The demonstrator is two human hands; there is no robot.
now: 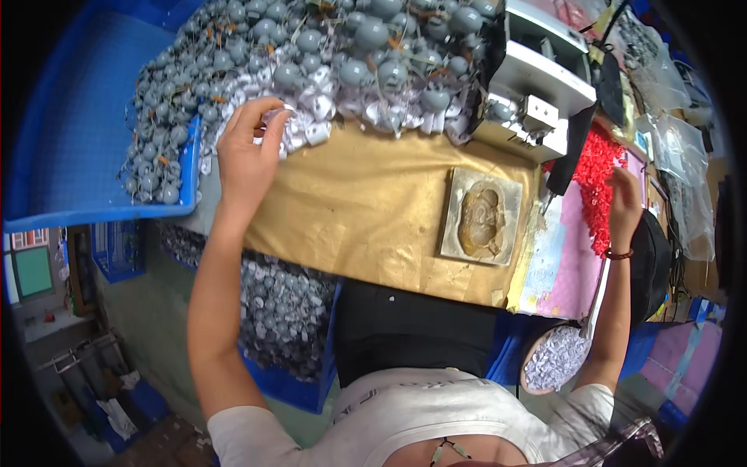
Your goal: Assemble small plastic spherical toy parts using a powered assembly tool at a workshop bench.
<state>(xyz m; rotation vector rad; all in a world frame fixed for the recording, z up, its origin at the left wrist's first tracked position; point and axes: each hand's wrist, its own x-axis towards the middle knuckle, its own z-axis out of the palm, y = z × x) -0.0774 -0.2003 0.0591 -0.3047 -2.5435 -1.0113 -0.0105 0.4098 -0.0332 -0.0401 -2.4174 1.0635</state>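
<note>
My left hand (250,149) is at the near edge of a heap of white plastic parts (317,134), thumb and fingers closed on a small white plastic part (274,114). Grey round balls (355,71) with thin strands and orange bits are heaped behind the white parts. Far to the right, my right hand (625,204) is beside a pile of small red pieces (595,183). Its fingers are drawn together, and whatever they hold is too small to make out. A square metal block with an amber-coloured hollow mould (481,216) lies on the gold-brown table cover (350,210), between my hands.
A grey and black machine (537,86) stands at the back right. A blue crate (85,214) holds grey balls at the left. Below the table are a blue bin of grey parts (284,315) and a round container of white pieces (557,359). Clear bags (685,187) hang at right.
</note>
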